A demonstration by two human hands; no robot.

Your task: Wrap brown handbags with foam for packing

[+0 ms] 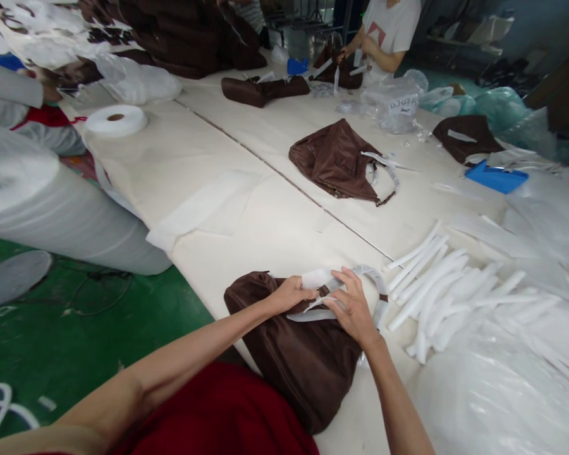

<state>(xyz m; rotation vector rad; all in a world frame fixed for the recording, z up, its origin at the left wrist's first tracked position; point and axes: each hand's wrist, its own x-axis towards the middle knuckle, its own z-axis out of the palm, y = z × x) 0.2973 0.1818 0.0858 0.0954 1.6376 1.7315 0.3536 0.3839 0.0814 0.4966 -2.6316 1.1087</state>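
A dark brown bag lies on the pale table in front of me, its strap wrapped in whitish material and curving up at the right. My left hand pinches the strap's end near a small buckle, beside a piece of white wrap. At the right, my right hand has its thumb and fingers bent round the white wrapping by the buckle. A thin white strip sticks out between the two hands. What lies under the fingertips is partly hidden.
White foam tubes and clear plastic are piled at the right. Another brown bag lies farther back. A white roll sits at the left, above large foam rolls. A person works across the table.
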